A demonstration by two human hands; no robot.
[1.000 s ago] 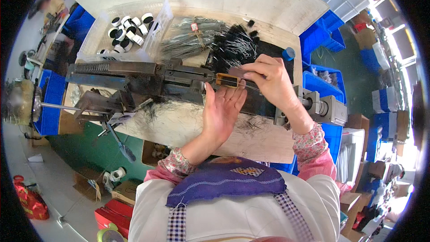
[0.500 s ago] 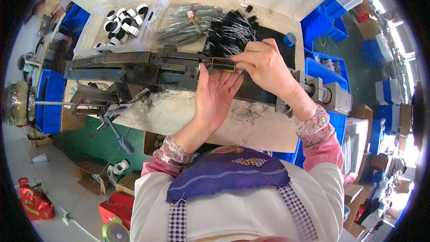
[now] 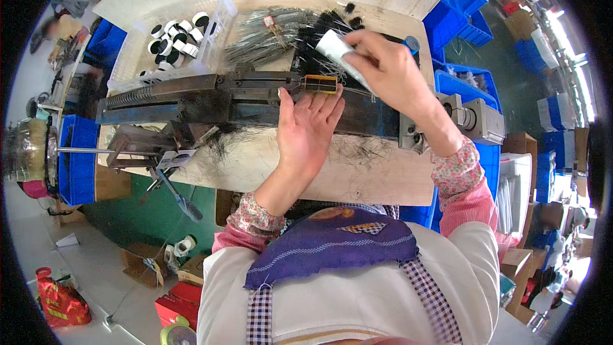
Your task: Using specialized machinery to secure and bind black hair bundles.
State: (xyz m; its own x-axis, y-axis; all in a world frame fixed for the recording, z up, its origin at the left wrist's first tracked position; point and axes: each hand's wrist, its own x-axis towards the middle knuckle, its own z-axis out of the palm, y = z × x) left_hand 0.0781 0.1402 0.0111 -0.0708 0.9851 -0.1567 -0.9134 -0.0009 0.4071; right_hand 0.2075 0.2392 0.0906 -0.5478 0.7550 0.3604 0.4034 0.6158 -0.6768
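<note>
My left hand (image 3: pixel 306 129) lies palm up with its fingers stretched out, the fingertips beside a small yellow-edged block (image 3: pixel 320 84) at the middle of a long dark metal machine (image 3: pixel 255 112). My right hand (image 3: pixel 386 67) grips a white, tube-like piece (image 3: pixel 337 48), tilted, above the machine's far edge. Behind it lies a heap of black-bristled wire brushes (image 3: pixel 313 35), partly hidden by the white piece and the hand. A pile of thin wire stems (image 3: pixel 262 41) lies to their left.
A clear plastic basket (image 3: pixel 225 7) at the far left holds several white-and-black round pieces (image 3: pixel 179 37). A blue roll (image 3: pixel 411 43) stands beyond my right hand. Blue bins (image 3: pixel 469 83) are on the right. Black bristle scraps (image 3: pixel 220 144) litter the wooden table (image 3: pixel 268 166). A metal motor-like unit (image 3: pixel 476 121) sits at the machine's right end.
My right hand has left the yellow-edged block, moved slightly right and up, and now holds the white tube-like piece. My left hand stays open at nearly the same place.
</note>
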